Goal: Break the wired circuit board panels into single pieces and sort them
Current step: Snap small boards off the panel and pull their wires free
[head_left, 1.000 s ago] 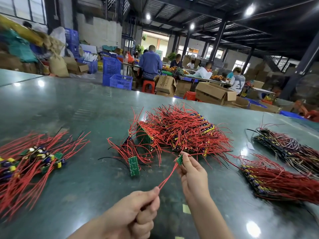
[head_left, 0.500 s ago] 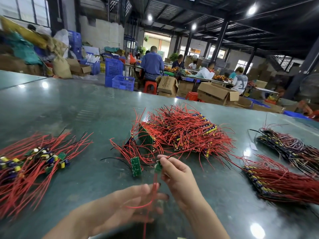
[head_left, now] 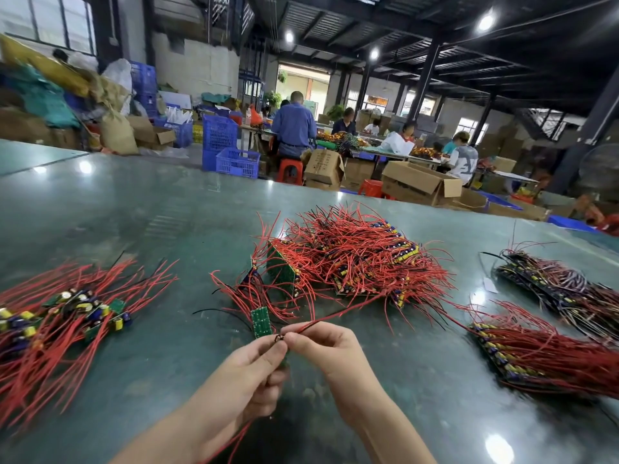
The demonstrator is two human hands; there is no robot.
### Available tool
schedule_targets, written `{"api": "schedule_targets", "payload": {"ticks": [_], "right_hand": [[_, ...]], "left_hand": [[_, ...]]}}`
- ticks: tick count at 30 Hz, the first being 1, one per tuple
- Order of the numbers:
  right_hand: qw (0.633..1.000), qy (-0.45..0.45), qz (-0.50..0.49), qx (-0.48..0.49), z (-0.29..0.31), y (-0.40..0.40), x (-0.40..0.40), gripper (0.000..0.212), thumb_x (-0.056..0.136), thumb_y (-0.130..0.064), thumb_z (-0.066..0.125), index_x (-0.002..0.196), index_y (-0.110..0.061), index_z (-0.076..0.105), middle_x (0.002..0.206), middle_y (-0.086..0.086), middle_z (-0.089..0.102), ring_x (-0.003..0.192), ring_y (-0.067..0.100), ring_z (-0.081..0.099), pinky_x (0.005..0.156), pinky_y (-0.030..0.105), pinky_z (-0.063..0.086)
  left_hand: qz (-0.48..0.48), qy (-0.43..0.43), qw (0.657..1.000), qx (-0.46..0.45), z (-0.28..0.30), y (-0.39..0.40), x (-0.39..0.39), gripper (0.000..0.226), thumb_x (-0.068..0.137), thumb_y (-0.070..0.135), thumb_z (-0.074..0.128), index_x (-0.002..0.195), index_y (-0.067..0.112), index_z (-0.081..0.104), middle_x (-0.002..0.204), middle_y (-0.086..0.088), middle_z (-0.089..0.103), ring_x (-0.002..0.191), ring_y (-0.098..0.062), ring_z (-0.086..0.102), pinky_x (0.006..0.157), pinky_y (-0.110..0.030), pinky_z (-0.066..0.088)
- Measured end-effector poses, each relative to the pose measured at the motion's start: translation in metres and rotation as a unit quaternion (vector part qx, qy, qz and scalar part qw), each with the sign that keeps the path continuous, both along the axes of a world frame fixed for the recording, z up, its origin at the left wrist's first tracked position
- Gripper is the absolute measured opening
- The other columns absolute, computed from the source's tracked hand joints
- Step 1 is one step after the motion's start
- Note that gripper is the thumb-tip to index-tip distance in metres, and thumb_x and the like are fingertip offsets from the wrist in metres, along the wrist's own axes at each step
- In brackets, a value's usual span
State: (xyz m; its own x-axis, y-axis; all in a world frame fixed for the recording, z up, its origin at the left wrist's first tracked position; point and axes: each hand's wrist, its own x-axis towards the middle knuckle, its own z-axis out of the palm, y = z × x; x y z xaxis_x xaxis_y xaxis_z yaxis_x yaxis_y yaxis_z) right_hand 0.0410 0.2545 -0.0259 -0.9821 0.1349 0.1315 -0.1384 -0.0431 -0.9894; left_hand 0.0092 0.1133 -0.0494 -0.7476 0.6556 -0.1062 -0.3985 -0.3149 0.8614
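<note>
- We have both hands raised just above the green table (head_left: 134, 209), fingertips meeting in the middle, because a small piece is easier to work when it is held free of the surface.
- Our left hand (head_left: 248, 373) has its fingers curled and pinched together on a small board piece (head_left: 284, 362), of which only a sliver of green shows below the fingers; red wires trail down from under that hand toward us.
- Our right hand (head_left: 326, 346) pinches a red wire (head_left: 335, 319) between thumb and forefinger; the wire runs up and to the right toward the big heap (head_left: 355, 259), so we judge it is being drawn clear of the tangle.
- The big heap of unbroken panels lies just beyond our hands, near enough to reach for the next one.
- A loose green board (head_left: 261, 322) with its wires lies on the table just beside our left fingertips, apart from the heap.
- The pile of single pieces (head_left: 67, 313) sits well apart on the left, which we read as the sorted lot.
- Two bundles at the right, a red one (head_left: 542, 349) and a darker one (head_left: 562, 289), lie apart from the heap.
</note>
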Motion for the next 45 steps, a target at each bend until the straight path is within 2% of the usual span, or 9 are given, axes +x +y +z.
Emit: {"api": "schedule_targets", "payload": {"ticks": [8, 13, 16, 20, 27, 32, 37, 43, 45], "right_hand": [[0.999, -0.004, 0.034, 0.014, 0.003, 0.006, 0.001, 0.010, 0.065, -0.023, 0.073, 0.073, -0.018, 0.076, 0.076, -0.003, 0.074, 0.075, 0.002, 0.067, 0.071, 0.012, 0.048], [0.995, -0.009, -0.054, 0.078, 0.000, 0.006, -0.002, 0.017, 0.076, -0.016, 0.076, 0.060, -0.018, 0.072, 0.064, -0.009, 0.069, 0.061, -0.003, 0.057, 0.061, 0.008, 0.042], [0.990, -0.021, -0.078, 0.112, -0.001, 0.009, -0.003, 0.024, 0.079, -0.024, 0.073, 0.056, -0.020, 0.066, 0.053, -0.011, 0.053, 0.052, -0.001, 0.042, 0.053, 0.009, 0.034], [0.994, -0.035, -0.099, -0.003, 0.003, 0.023, -0.004, 0.029, 0.066, -0.046, 0.069, 0.059, -0.018, 0.065, 0.061, 0.000, 0.054, 0.054, 0.006, 0.042, 0.054, 0.015, 0.035], [0.985, -0.028, -0.160, -0.056, 0.002, 0.025, -0.005, 0.027, 0.056, -0.046, 0.075, 0.059, -0.021, 0.068, 0.057, -0.003, 0.050, 0.056, 0.009, 0.039, 0.059, 0.027, 0.032], [0.976, 0.001, -0.206, -0.066, -0.001, 0.023, -0.006, 0.012, 0.069, -0.024, 0.078, 0.060, -0.021, 0.071, 0.058, -0.007, 0.061, 0.056, 0.005, 0.051, 0.065, 0.028, 0.042], [0.961, -0.010, -0.251, -0.115, -0.005, 0.021, -0.009, 0.012, 0.070, -0.022, 0.078, 0.063, -0.015, 0.072, 0.059, -0.008, 0.063, 0.053, 0.002, 0.049, 0.062, 0.020, 0.042], [0.948, -0.056, -0.230, -0.213, -0.002, 0.025, -0.011, 0.016, 0.060, -0.030, 0.076, 0.063, -0.016, 0.071, 0.058, -0.007, 0.053, 0.053, 0.003, 0.043, 0.053, 0.018, 0.036], [0.930, -0.058, -0.236, -0.277, 0.002, 0.033, -0.011, 0.023, 0.060, -0.029, 0.073, 0.075, -0.013, 0.066, 0.062, -0.003, 0.054, 0.052, 0.005, 0.044, 0.052, 0.019, 0.035]], "left_hand": [[0.061, 0.050, 0.996, -0.044, 0.005, 0.001, 0.005, 0.030, 0.080, 0.028, 0.055, 0.108, 0.018, 0.059, 0.051, 0.004, 0.026, 0.035, -0.004, 0.016, 0.034, -0.008, 0.017], [0.100, 0.099, 0.980, -0.142, -0.006, 0.003, 0.004, 0.017, 0.093, 0.030, 0.050, 0.103, 0.018, 0.056, 0.045, 0.006, 0.036, 0.033, -0.007, 0.022, 0.034, -0.010, 0.016], [0.144, 0.241, 0.940, -0.196, -0.012, 0.002, 0.004, 0.033, 0.088, 0.044, 0.045, 0.086, 0.017, 0.064, 0.040, 0.007, 0.033, 0.035, -0.004, 0.030, 0.036, -0.012, 0.023], [0.198, 0.412, 0.853, -0.253, -0.017, -0.008, -0.001, 0.043, 0.078, 0.060, 0.042, 0.064, 0.024, 0.061, 0.042, 0.005, 0.035, 0.043, -0.005, 0.034, 0.046, -0.018, 0.024], [0.176, 0.387, 0.884, -0.193, -0.015, -0.006, -0.003, 0.023, 0.073, 0.054, 0.057, 0.079, 0.035, 0.068, 0.059, 0.005, 0.057, 0.055, 0.000, 0.043, 0.054, -0.014, 0.031], [0.189, 0.499, 0.774, -0.342, -0.023, -0.010, -0.001, 0.013, 0.092, 0.054, 0.043, 0.089, 0.045, 0.053, 0.057, 0.009, 0.056, 0.053, -0.008, 0.049, 0.053, -0.025, 0.034], [0.243, 0.613, 0.558, -0.504, -0.006, -0.007, -0.009, 0.014, 0.070, 0.032, 0.066, 0.060, 0.023, 0.062, 0.035, -0.001, 0.048, 0.029, -0.023, 0.048, 0.034, -0.020, 0.019], [0.305, 0.529, 0.592, -0.526, -0.003, -0.021, -0.020, 0.026, 0.080, 0.028, 0.075, 0.061, 0.021, 0.060, 0.035, -0.005, 0.048, 0.032, -0.032, 0.050, 0.041, -0.018, 0.020], [0.339, 0.485, 0.609, -0.529, -0.001, -0.025, -0.025, 0.039, 0.083, 0.048, 0.064, 0.055, 0.023, 0.053, 0.038, -0.004, 0.049, 0.042, -0.033, 0.055, 0.043, -0.019, 0.021]]}}
